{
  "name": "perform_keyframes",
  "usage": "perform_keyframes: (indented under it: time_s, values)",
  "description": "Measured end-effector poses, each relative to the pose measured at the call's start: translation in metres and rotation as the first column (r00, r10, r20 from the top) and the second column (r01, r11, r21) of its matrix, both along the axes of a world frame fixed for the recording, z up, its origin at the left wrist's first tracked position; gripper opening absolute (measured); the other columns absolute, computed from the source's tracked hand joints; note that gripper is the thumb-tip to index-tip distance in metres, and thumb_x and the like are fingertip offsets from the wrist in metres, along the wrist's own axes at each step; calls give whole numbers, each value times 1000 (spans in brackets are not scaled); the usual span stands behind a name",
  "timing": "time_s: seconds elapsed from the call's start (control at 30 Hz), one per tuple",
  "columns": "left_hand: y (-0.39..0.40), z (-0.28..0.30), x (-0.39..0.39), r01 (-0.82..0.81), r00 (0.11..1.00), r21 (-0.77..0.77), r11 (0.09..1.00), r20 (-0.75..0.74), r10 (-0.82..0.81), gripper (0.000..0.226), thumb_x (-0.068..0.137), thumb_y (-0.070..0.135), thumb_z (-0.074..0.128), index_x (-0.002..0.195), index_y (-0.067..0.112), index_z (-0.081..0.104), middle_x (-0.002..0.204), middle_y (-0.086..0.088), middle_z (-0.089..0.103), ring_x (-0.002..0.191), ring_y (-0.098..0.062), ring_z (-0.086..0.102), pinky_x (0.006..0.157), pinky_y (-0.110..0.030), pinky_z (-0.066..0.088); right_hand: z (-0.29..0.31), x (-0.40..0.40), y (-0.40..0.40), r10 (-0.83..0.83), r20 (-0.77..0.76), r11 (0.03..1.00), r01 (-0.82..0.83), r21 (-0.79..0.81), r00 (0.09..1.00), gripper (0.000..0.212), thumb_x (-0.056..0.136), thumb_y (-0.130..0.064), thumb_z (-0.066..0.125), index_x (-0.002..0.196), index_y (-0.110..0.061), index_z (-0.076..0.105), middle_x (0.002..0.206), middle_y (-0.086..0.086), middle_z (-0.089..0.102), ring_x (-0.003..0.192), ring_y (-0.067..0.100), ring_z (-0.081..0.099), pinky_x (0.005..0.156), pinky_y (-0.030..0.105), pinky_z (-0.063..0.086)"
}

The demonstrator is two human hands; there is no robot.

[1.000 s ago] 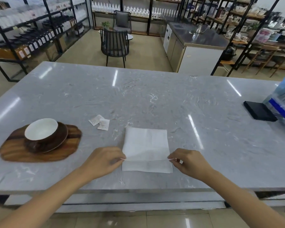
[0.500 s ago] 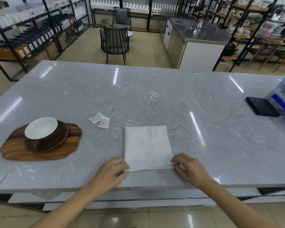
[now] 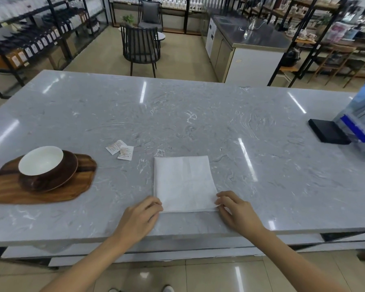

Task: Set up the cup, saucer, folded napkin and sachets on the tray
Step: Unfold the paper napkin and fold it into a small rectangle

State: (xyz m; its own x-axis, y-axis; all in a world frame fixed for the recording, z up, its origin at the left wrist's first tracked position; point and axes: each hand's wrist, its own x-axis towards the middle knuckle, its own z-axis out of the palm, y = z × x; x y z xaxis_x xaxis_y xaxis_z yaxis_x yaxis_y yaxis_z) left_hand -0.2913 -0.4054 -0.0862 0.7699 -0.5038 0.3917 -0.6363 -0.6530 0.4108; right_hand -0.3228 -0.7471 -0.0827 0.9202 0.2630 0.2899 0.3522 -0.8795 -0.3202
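Observation:
A white napkin (image 3: 182, 183) lies flat on the grey marble counter (image 3: 198, 127) near its front edge. My left hand (image 3: 140, 217) pinches its near left corner and my right hand (image 3: 236, 211) pinches its near right corner. At the left a wooden tray (image 3: 72, 190) carries a dark brown saucer (image 3: 71, 165) with a brown cup (image 3: 41, 163), white inside, on it. Two small white sachets (image 3: 120, 149) lie on the counter between tray and napkin.
A black flat box (image 3: 328, 133) and a clear holder with blue leaflets (image 3: 360, 123) stand at the counter's right end. Beyond the counter are a dark chair (image 3: 140, 49), shelving racks and a steel-topped cabinet (image 3: 249, 49).
Both hands drew the napkin's folded layer back toward me, so the napkin now lies opened out flat and longer. The hands ended at its near corners.

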Motion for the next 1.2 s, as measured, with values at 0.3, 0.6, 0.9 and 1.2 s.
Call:
perform_keyframes:
  time_s: [0.3, 0.6, 0.9, 1.2]
  values:
    - [0, -5, 1, -14, 997, 102, 995, 73, 6, 21, 91, 15, 54, 80, 10, 71, 90, -1, 67, 60, -14, 62, 38, -26, 50, 0, -2, 7, 11, 18, 1000, -10, -12, 1000, 13, 82, -1, 78, 93, -5, 73, 112, 11, 72, 75, 28, 74, 55, 36, 61]
    - [3, 7, 6, -15, 988, 41, 999, -154, 21, 18, 85, 32, 58, 77, 22, 71, 83, 16, 63, 85, -6, 53, 56, -29, 52, 5, -3, 8, 1, -78, 999, 2, 49, 997, 17, 93, -30, 63, 99, -19, 75, 115, 1, 69, 94, 16, 71, 65, 34, 60]
    - [-28, 23, 142, -228, 914, 91, 969, -322, 245, 46, 94, 20, 64, 137, 6, 55, 133, -16, 56, 127, -36, 47, 109, -41, 38, 25, 113, 19, -219, -229, 968, 240, 67, 948, 45, 101, -23, 57, 144, -15, 50, 146, 6, 52, 135, 30, 46, 107, 43, 45]
    - [-28, 22, 220, 32, 747, 43, 999, -665, 5, 17, 82, 14, 80, 94, 4, 72, 85, -1, 65, 84, -15, 57, 76, -27, 40, 40, 201, 11, -179, -619, 981, 186, -54, 765, 37, 92, -38, 72, 123, -17, 67, 104, 5, 63, 103, 28, 61, 80, 28, 46]
